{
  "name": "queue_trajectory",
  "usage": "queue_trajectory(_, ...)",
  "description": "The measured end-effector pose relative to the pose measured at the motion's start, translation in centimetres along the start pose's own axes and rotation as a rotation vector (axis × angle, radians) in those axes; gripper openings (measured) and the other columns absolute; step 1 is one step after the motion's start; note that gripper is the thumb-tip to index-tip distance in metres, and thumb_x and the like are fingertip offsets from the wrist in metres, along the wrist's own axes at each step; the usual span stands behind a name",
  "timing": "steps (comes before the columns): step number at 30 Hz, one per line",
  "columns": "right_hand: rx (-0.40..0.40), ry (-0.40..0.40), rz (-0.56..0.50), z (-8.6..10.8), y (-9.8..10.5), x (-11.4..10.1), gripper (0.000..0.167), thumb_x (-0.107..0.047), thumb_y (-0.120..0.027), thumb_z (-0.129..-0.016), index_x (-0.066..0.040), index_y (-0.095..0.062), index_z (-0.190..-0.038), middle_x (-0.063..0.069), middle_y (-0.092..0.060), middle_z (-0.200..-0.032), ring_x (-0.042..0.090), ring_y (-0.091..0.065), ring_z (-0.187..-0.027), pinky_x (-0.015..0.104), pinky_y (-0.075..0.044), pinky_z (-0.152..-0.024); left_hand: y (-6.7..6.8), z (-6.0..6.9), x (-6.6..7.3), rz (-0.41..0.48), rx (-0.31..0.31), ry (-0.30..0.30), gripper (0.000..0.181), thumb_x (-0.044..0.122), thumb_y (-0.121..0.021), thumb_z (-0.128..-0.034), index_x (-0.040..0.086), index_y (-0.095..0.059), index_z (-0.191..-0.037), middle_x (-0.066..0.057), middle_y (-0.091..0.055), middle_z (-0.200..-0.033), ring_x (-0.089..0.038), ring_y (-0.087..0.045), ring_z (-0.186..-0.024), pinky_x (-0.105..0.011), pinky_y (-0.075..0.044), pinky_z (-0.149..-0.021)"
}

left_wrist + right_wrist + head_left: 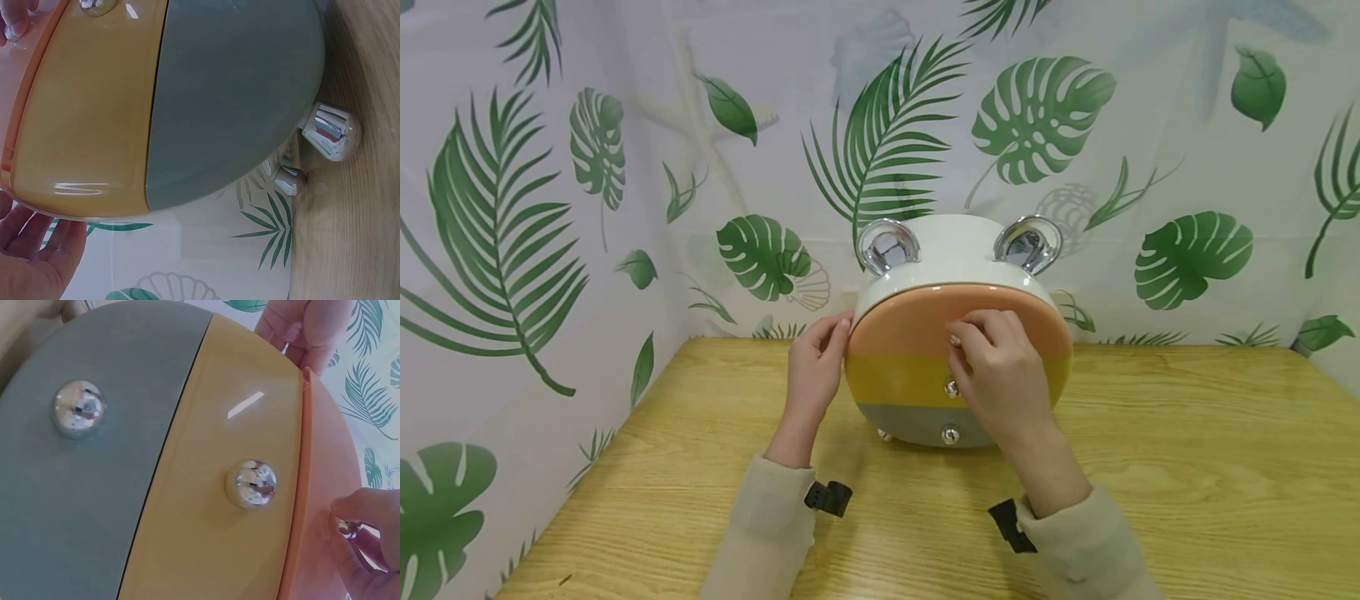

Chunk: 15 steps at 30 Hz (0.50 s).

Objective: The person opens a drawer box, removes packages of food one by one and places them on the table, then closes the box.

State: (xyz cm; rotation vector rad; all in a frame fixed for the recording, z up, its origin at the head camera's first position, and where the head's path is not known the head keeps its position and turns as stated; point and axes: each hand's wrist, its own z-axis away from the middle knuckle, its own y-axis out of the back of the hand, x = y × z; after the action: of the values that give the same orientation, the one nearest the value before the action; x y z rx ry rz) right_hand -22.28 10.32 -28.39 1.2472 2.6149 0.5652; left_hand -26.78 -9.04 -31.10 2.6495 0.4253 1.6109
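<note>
A round drawer box [958,250] has a white body, chrome ears and three stacked drawer fronts. Its orange top drawer [895,325] stands slightly proud of the yellow middle drawer [94,112] and the grey bottom drawer [231,100]. My right hand [1003,375] pinches the chrome knob [348,529] of the orange drawer between thumb and fingers. Against the box's left side rests my left hand [816,367], its fingers laid along the edge. Bare chrome knobs show on the yellow drawer [252,484] and the grey drawer [79,409].
The box stands on small chrome feet [331,131] on a wood-grain table [1187,450]. Close behind it rises a leaf-patterned backdrop [925,108], which also runs along the left side. Black straps [829,498] circle both wrists.
</note>
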Motion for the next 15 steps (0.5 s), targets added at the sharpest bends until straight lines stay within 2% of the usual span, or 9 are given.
queue_trajectory(15,-0.026,0.004,0.006,-0.14,0.44,-0.14,0.011,0.005,-0.067,-0.068,0.004,-0.063,-0.078,0.013,-0.053,-0.078,0.029,-0.048,-0.072,0.034,-0.044,-0.062,0.05,0.04,-0.01,0.001,0.001,-0.007,0.027,0.017,-0.05,-0.0905,0.0,-0.063,-0.107,-0.011,-0.062,-0.104,-0.02,-0.057,-0.091,-0.031,-0.047,-0.077)
